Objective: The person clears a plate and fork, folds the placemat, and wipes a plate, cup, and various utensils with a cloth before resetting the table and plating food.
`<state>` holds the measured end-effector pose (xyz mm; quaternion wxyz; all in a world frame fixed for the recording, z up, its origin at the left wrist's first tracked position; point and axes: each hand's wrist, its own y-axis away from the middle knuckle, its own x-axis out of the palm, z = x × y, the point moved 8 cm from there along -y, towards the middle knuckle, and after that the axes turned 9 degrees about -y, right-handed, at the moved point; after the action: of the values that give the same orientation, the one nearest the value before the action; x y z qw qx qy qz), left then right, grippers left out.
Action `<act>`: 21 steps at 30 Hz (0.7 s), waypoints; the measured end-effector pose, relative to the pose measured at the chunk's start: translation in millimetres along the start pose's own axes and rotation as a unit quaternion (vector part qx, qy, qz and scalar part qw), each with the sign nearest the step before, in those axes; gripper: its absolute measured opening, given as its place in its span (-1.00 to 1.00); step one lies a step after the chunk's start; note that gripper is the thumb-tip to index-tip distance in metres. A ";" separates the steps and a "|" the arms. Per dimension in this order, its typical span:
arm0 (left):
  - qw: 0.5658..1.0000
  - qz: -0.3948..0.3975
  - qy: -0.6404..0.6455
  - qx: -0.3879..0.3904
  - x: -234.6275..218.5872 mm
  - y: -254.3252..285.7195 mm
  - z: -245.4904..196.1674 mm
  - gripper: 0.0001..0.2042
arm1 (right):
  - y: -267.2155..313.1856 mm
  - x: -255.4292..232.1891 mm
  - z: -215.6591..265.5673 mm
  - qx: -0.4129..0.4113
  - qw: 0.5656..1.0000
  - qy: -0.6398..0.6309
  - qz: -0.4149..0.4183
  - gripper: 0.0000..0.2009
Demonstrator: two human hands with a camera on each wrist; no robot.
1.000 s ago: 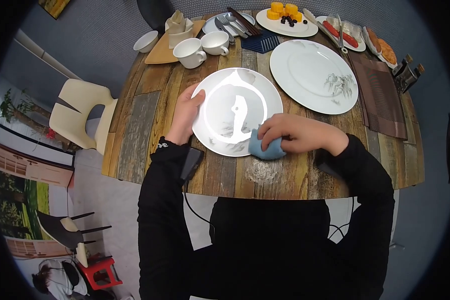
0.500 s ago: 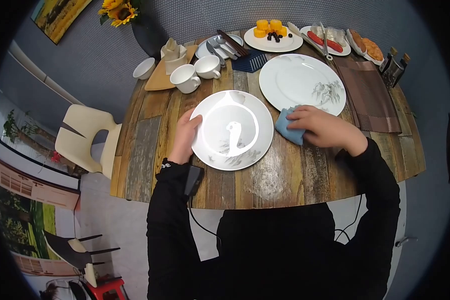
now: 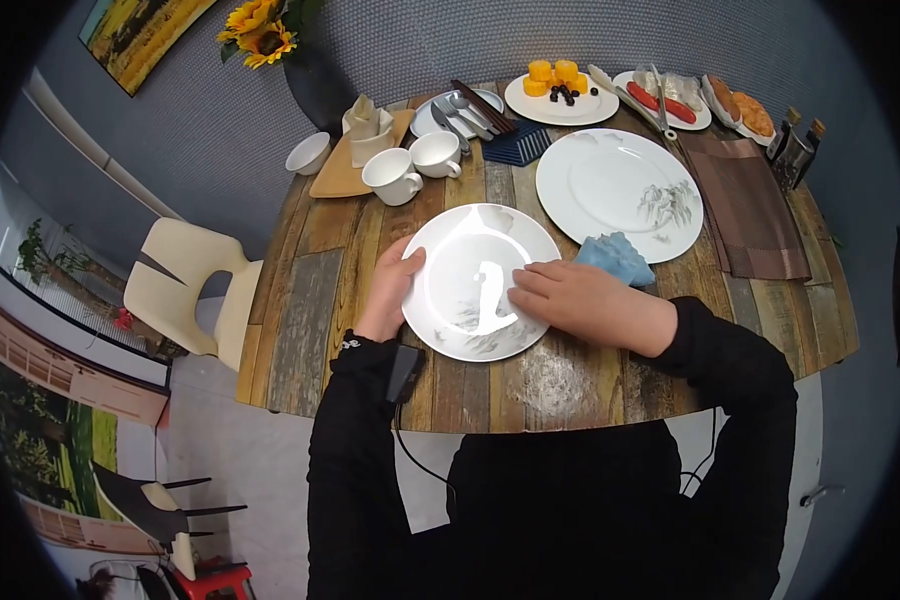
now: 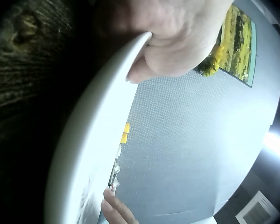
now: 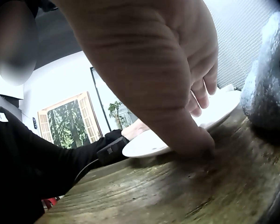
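Both hands were at the smaller white plate (image 3: 442, 290), which sat near the front of the worktop (image 3: 305, 350), close to the person. Left hand (image 3: 390, 290) pinched its left rim, thumb over the top face, the other fingers behind or below the edge. Right hand (image 3: 605, 305) was open, fingers fairly straight and close together, laid over the plate's right side; the right wrist view showed the fingertips over the upper face and the thumb low by the near edge. That view was dim under the palm, so the thumb probably touched the rim, but can't tell for sure. The plate had a grey landscape print and a bright glare ring.

Blue cloth (image 3: 615, 258) lay crumpled just beyond the right hand, by the rim of the large plate (image 3: 605, 185), which had a similar grey print. Two white cups (image 3: 390, 178) (image 3: 435, 155) stood behind the smaller plate, to the left, beside a wooden tray (image 3: 338, 178) with a folded napkin (image 3: 370, 140). Brown placemat (image 3: 750, 215) was right of the large plate.

Writing: pale marks on the left cuff (image 3: 352, 343), too small to read. A white patch (image 5: 1, 115) on the dark clothing in the right wrist view, also unreadable.
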<state>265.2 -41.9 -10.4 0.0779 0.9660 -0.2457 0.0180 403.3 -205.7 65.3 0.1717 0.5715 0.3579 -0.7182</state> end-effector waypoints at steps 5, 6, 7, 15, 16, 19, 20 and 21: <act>0.999 0.021 0.038 -0.008 0.5 1.1 -3.2 -0.69 | -12.3 4.4 -1.2 -0.026 1.000 0.006 0.003 -0.67; 0.999 0.030 0.038 -0.014 1.9 1.5 -2.9 -0.69 | -12.4 2.1 1.9 -0.041 0.999 0.000 0.009 -0.68; 0.999 0.029 0.039 -0.015 1.0 0.0 -1.1 -0.69 | -12.4 -0.2 4.7 -0.057 0.998 -0.006 0.016 -0.69; 0.989 0.057 0.128 0.046 5.6 10.5 -25.8 -0.61 | -19.4 -37.9 -1.4 -0.050 0.995 -0.064 -0.052 -0.71; 0.989 0.057 0.128 0.046 1.8 9.6 -25.1 -0.61 | -19.2 -42.4 -6.1 -0.040 0.990 -0.120 -0.068 -0.68; 0.979 0.106 0.156 0.080 -3.8 6.7 -28.4 -0.53 | -22.3 -53.4 -12.6 -0.014 0.971 -0.215 -0.106 -0.65; 0.979 0.092 0.140 0.114 -4.5 9.0 -38.2 -0.50 | -23.7 -55.6 -16.0 0.006 0.961 -0.250 -0.115 -0.69; 0.978 0.080 0.123 0.148 -3.7 12.2 -47.7 -0.45 | -24.0 -56.7 -20.5 0.027 0.950 -0.284 -0.125 -0.73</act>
<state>256.3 -43.1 38.1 -0.0379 0.9345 -0.3050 0.1793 418.2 -183.9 124.5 0.1595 0.2989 0.3436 -0.8759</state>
